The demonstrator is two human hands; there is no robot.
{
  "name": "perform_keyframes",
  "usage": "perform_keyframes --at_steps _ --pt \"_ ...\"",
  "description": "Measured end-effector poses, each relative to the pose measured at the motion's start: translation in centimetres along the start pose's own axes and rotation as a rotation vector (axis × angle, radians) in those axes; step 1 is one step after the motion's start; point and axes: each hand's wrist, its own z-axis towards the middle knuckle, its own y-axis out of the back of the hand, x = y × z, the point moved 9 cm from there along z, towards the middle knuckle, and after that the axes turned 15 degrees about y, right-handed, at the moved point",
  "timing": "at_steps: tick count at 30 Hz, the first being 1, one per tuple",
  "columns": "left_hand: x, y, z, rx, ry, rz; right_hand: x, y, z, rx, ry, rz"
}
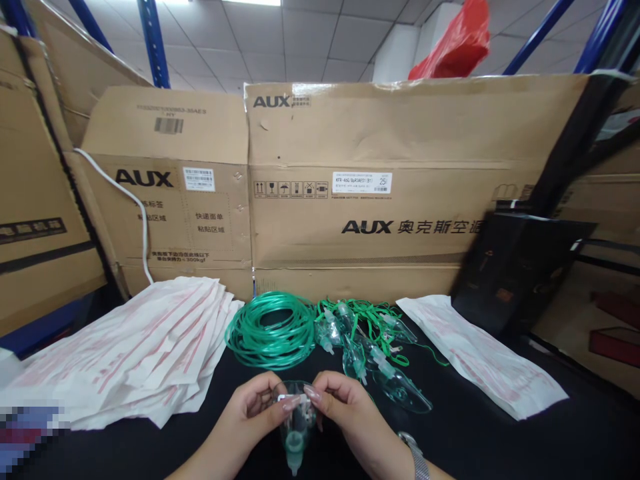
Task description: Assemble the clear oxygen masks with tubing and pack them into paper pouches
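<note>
Both my hands hold one clear green-tinted oxygen mask low in front of me, its narrow connector pointing down toward me. My left hand pinches the left edge, thumb on the front. On the opposite edge, my right hand grips with thumb and bent fingers; a watch is on that wrist. Something small and white shows under the thumbs, partly hidden. Just beyond lies a coil of green tubing. Right of it is a heap of similar masks with tangled green straps.
White printed pouches are piled at the left, and another white pouch lies at the right. A black box stands behind it. Large cardboard boxes wall off the back of the black table surface. A white cable hangs at the left.
</note>
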Motion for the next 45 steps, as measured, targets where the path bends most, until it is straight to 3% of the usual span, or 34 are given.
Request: perform_keyframes --at_steps 8,18,30,36,45 --pt "-0.15 -0.08 -0.25 -0.007 0.030 -0.065 0.48 -0.39 0.06 0.007 -0.016 0.056" --pt "0.01 -0.20 -0.18 -0.021 -0.039 -0.049 0.28 -0.22 0.07 0.024 0.003 0.022" --pt "0.63 -0.23 -0.20 -0.003 -0.068 0.088 0.52 -0.17 0.02 -0.008 -0.030 0.018" --pt "0.30 0.04 -0.30 -0.076 -0.044 0.044 0.88 -0.54 0.09 0.008 0.002 -0.015" --pt "-0.20 -0.36 -0.16 -0.015 -0.038 0.051 0.68 -0.70 0.09 0.051 -0.002 -0.029"
